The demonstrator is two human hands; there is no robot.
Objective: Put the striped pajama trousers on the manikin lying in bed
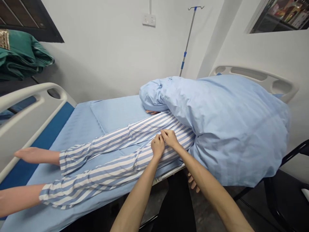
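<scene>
A figure that looks like a mannequin lies on the bed in blue-and-white striped trousers (116,138). Both of my hands are side by side over its upper thigh. My left hand (158,145) is closed, knuckles up, on the trouser cloth. Touching it, my right hand (169,138) is also curled closed on the cloth; the fingertips of both are hidden. A light blue quilt (224,125) is heaped over the figure's upper body and head. Its bare foot (31,155) points toward the footboard, and one figure's hand (193,183) hangs below the mattress edge.
The white footboard (45,91) stands at the left and the headboard (256,72) at the right. An IV pole (189,38) rises behind the bed. A black chair (285,190) is at the lower right. Folded green cloth (24,54) lies at the far left.
</scene>
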